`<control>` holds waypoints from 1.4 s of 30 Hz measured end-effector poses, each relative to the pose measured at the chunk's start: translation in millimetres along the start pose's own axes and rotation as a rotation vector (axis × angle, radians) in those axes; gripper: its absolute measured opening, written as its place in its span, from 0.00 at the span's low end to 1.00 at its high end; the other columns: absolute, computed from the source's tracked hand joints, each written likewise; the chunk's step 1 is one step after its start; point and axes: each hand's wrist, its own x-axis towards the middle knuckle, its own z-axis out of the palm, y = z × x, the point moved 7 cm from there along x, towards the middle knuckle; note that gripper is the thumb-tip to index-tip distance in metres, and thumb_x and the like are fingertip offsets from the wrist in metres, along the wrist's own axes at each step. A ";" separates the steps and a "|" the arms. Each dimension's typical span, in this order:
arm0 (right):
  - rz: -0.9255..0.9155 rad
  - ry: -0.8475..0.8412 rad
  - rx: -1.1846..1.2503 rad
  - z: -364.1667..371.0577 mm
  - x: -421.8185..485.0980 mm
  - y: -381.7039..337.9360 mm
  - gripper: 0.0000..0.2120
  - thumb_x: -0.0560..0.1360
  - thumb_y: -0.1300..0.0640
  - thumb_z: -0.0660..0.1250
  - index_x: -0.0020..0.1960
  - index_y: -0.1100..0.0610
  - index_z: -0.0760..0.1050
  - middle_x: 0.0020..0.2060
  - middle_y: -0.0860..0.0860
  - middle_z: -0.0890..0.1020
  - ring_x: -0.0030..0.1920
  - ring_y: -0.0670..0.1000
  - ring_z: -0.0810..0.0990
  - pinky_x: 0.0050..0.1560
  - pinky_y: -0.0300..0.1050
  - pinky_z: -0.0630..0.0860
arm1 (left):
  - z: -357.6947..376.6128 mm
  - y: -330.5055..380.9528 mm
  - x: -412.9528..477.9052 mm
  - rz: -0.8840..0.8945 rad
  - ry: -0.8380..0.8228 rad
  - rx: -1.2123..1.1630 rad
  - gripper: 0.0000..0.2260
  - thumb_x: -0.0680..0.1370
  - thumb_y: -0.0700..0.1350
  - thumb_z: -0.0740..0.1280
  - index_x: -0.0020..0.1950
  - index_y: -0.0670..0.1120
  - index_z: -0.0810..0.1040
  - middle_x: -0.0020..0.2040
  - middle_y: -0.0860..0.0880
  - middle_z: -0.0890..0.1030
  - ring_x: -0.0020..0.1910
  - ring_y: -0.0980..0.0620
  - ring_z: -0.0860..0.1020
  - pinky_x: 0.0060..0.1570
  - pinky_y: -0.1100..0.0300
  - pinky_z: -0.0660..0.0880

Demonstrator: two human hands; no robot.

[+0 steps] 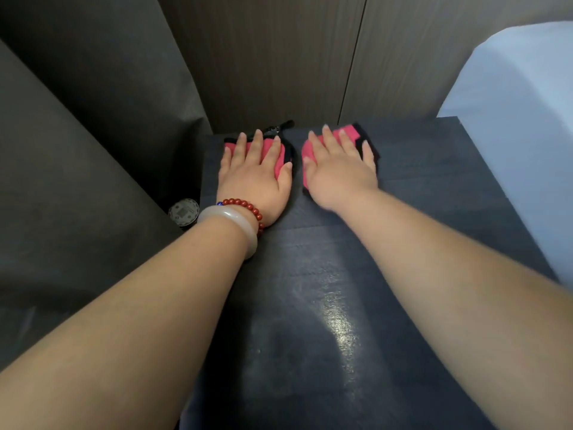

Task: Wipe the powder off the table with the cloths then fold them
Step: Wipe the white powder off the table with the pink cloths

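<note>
The dark worktop [325,305] fills most of what I can see, running away from the person toward a wall of brown wood-grain panels [279,57]. Something bulky under a pale bluish-white cover [511,135] stands against the worktop's right side.

Both bare forearms reach out over the worktop to its far end. There the left hand [254,178] lies flat, fingers straight and spread, pressing down on a pink cloth with black edging [266,148]. The right hand [338,169] does the same, palm down and fingers splayed, on a second pink cloth with black edging [349,134]. The two cloths sit just beside each other, a strip of bare worktop between them.

On the left wrist are a pale, smooth bangle [229,225] and a string of red beads [248,204]. A small round disc [183,211] lies lower down, off the worktop's left edge. A black strap [279,127] pokes out behind the left cloth.
</note>
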 end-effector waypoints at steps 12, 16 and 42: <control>-0.055 0.023 -0.005 11.7 -139.6 0.8 0.28 0.79 0.43 0.41 0.79 0.44 0.48 0.79 0.45 0.49 0.78 0.49 0.45 0.75 0.57 0.43 | -1.6 0.9 -0.3 -0.007 0.004 0.010 0.27 0.80 0.60 0.44 0.78 0.54 0.51 0.79 0.48 0.50 0.78 0.45 0.46 0.75 0.46 0.43; 0.087 0.007 -0.007 -0.9 -80.5 40.4 0.27 0.81 0.43 0.42 0.79 0.44 0.45 0.79 0.45 0.46 0.78 0.50 0.44 0.75 0.58 0.42 | -1.1 1.3 0.4 -0.007 -0.076 0.030 0.30 0.79 0.64 0.44 0.79 0.55 0.48 0.80 0.48 0.47 0.78 0.44 0.44 0.75 0.46 0.41; -0.044 0.077 -0.014 14.7 -212.7 40.4 0.27 0.78 0.43 0.51 0.76 0.48 0.62 0.76 0.46 0.61 0.76 0.51 0.57 0.73 0.59 0.55 | -23.2 63.1 -16.1 0.192 -0.096 -0.164 0.24 0.82 0.56 0.51 0.78 0.55 0.54 0.80 0.49 0.49 0.78 0.47 0.47 0.75 0.47 0.48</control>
